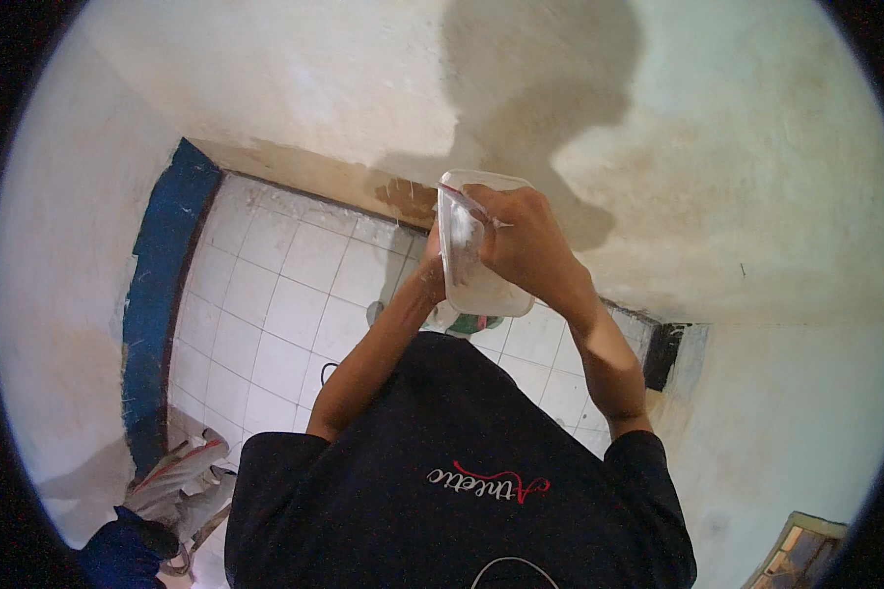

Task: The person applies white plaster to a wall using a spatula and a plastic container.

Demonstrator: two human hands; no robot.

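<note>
From the left, a bare, patchy side wall [64, 255] carries one blue-painted band [162, 285] low down, and a pile of grey-white sacks [182, 486] lies at its foot with a dark blue cloth [123, 550] beside it. White square tiles pave the floor [275, 304], grimy along the skirting. The stained cream wall [737, 167] ahead takes the person's shadow [540, 59]; one black-painted patch [663, 355] marks the corner at right, and one wooden frame [794, 550] shows beyond.

I count two hands and one tub. The left hand [431, 265] comes first, its grip clamped on the side of the translucent plastic tub [506, 296], which is tilted in mid-air before the chest, white smears inside. The right hand [523, 231] reaches into the tub, fingers bent; whether its grip closes on anything I cannot tell.
</note>
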